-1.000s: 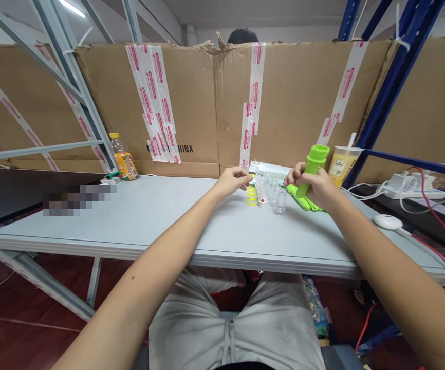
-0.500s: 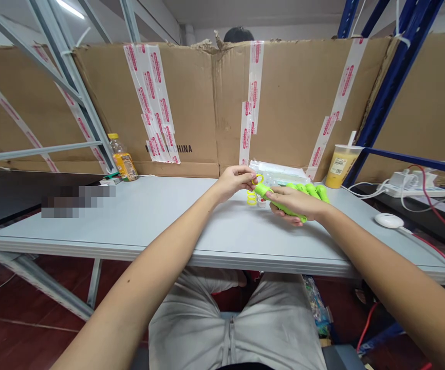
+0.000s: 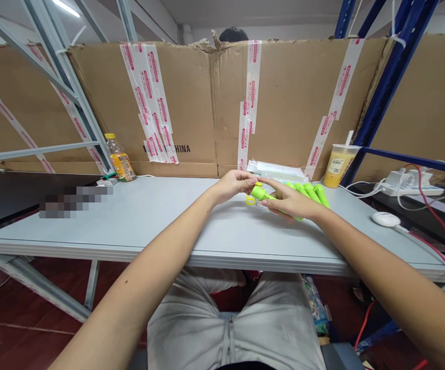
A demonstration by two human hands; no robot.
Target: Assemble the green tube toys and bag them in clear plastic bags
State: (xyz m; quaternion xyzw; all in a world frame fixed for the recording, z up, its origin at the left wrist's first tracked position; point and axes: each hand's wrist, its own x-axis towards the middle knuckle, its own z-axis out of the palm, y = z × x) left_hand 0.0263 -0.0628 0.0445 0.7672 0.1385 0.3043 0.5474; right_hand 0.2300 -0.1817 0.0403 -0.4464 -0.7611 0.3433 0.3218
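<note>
Tube of green plastic (image 3: 260, 193) is gripped by the right hand (image 3: 290, 200) between thumb and fingers, in front of the clear packet (image 3: 278, 170), with its ridged end turned toward the left hand (image 3: 236, 185). By the left fingertips, closed together at the front left of the packet, a yellow ring (image 3: 258, 184) is pinched near the mouth of this tube, although whether both are touching cannot be told. Before the packet another yellow ring (image 3: 249, 200) is laid on the table (image 3: 149, 216), while other green tubes (image 3: 321, 196) are lined up at the packet's front right and a drink cup (image 3: 340, 165) is placed farther right.
</note>
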